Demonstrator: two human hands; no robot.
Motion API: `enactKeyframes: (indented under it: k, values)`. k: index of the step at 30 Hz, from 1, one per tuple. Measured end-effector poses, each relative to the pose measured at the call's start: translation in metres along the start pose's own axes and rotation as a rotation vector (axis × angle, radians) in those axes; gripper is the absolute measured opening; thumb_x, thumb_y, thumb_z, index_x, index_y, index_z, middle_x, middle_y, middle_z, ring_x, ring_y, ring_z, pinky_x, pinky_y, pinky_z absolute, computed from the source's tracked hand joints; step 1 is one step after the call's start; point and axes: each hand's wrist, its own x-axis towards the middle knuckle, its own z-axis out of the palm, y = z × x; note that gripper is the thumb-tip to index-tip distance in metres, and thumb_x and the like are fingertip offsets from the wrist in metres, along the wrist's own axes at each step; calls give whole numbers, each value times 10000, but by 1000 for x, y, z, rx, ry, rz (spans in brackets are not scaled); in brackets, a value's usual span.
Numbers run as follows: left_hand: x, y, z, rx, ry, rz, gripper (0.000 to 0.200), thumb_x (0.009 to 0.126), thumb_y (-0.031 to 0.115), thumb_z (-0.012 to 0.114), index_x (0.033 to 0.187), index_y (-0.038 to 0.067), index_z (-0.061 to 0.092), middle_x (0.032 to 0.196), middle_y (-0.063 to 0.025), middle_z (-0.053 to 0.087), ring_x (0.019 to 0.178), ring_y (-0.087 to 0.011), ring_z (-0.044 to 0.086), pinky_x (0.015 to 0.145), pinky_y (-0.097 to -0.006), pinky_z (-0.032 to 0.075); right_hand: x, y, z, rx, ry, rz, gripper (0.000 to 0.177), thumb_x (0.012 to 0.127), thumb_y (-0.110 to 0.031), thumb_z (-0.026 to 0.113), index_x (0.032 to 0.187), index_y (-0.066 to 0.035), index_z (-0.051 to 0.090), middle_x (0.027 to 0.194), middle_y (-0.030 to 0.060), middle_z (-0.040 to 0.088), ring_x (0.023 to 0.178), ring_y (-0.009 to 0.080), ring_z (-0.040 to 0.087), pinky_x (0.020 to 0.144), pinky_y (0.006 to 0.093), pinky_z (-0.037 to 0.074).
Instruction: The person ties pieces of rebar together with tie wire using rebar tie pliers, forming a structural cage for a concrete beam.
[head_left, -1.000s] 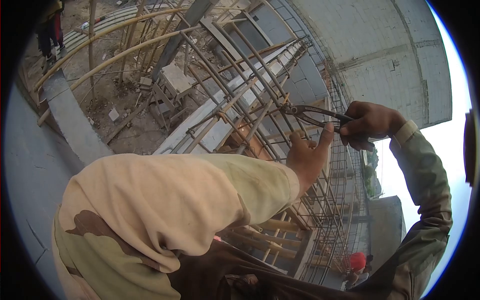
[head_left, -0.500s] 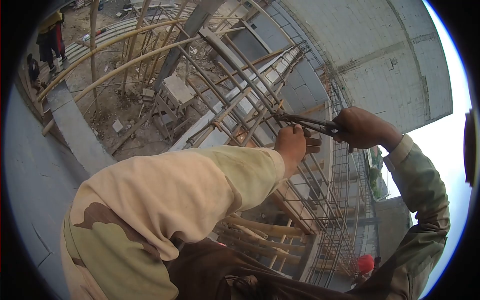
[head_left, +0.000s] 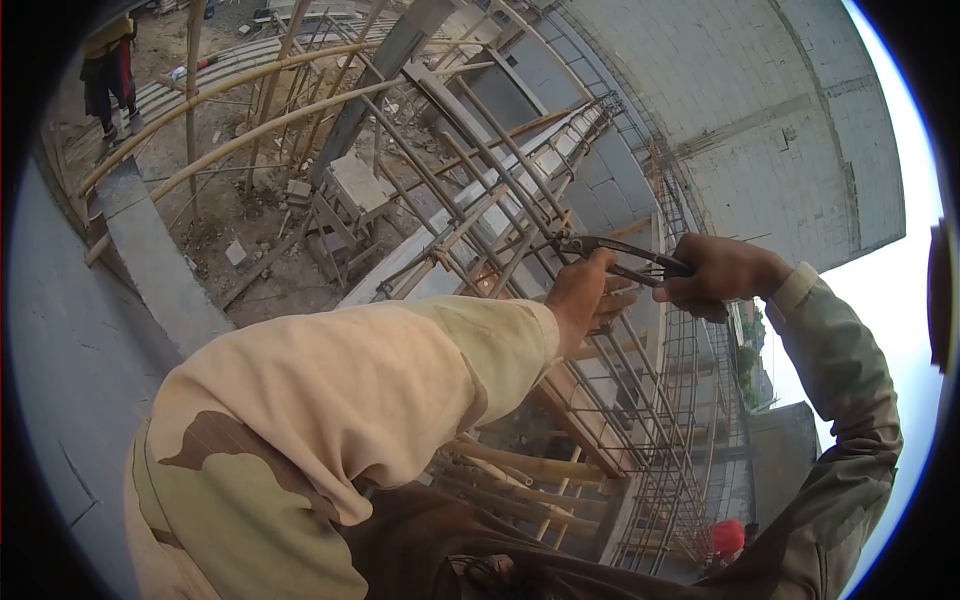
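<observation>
- The right hand (head_left: 722,275) is wrapped around the pincers (head_left: 640,252), whose handles stand apart; half a second ago they looked nearly closed together.
- The pincers' head is at a crossing of bars on the right-hand edge of the rebar cage (head_left: 470,221), about where it was in the previous frame.
- The left hand (head_left: 585,297) is just below the pincers' head, fingers partly bent, thumb side uppermost. Whether it grips a bar or wire, I cannot tell. A second ago its thumb pointed up beside the handles; now the hand sits closer to the cage's edge.
</observation>
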Motion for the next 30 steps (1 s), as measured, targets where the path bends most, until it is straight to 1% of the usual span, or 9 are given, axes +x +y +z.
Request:
enactKeyframes:
  k: [6,8,9,10,12,17,19,25,30]
  values:
    - [6,8,2,52,-89,-10,364,1034,443,547,1186,114,579,1179,-60,703,1062,-183,694,937,-367,486,6,22,1,181,-142,-64,261,826,-133,818,804,57,641,608,95,634,399,182,566,413,311,457]
    - [4,11,2,124,-56,-15,411,1033,502,566,1194,124,581,1201,-56,705,1068,-180,692,937,-364,476,-8,12,4,58,196,-56,345,800,-116,827,990,90,625,778,148,697,534,207,662,478,333,499]
    - [6,9,0,109,-82,-6,471,1021,564,564,1200,129,582,1215,-53,707,1078,-179,688,931,-359,472,-4,23,6,-213,345,-297,436,813,-86,776,1170,73,583,923,173,699,693,235,702,615,382,552]
    - [8,9,-1,93,-110,5,530,1009,626,562,1206,134,584,1229,-51,709,1088,-178,684,925,-353,468,-4,24,11,-196,348,-298,436,813,-86,776,1170,73,583,923,173,699,693,235,702,615,382,552]
    - [9,12,1,95,-126,-3,590,1004,675,521,1245,140,572,1223,-49,701,1109,-188,677,939,-353,474,-8,20,23,-840,653,-322,366,847,-61,708,1183,33,597,949,163,681,816,252,689,779,423,563]
    - [8,12,4,134,-141,45,834,909,783,555,1433,142,456,1377,-76,595,1046,-206,686,896,-339,515,4,31,38,-1118,1021,-354,319,916,-42,635,1205,90,610,1032,169,678,963,278,667,935,397,533]
    - [2,11,6,173,-144,48,944,863,826,579,1494,143,417,1422,-88,563,1030,-194,683,867,-332,518,9,34,27,-1320,1168,-554,372,937,-50,618,1262,129,600,1104,195,684,1042,283,664,985,383,524]
    - [1,6,6,286,-234,7,1208,751,897,630,1607,120,280,1496,-128,493,970,-160,646,830,-312,488,11,30,1,-1440,1171,-752,408,946,-105,640,1291,112,623,1144,179,696,1084,256,650,1002,379,525]
    - [0,-6,7,305,-197,-12,1357,691,904,685,1605,20,210,1414,-150,458,1043,-159,591,874,-323,476,9,20,-4,-1428,1093,-684,411,933,-119,660,1274,108,637,1129,167,703,1074,242,653,965,358,536]
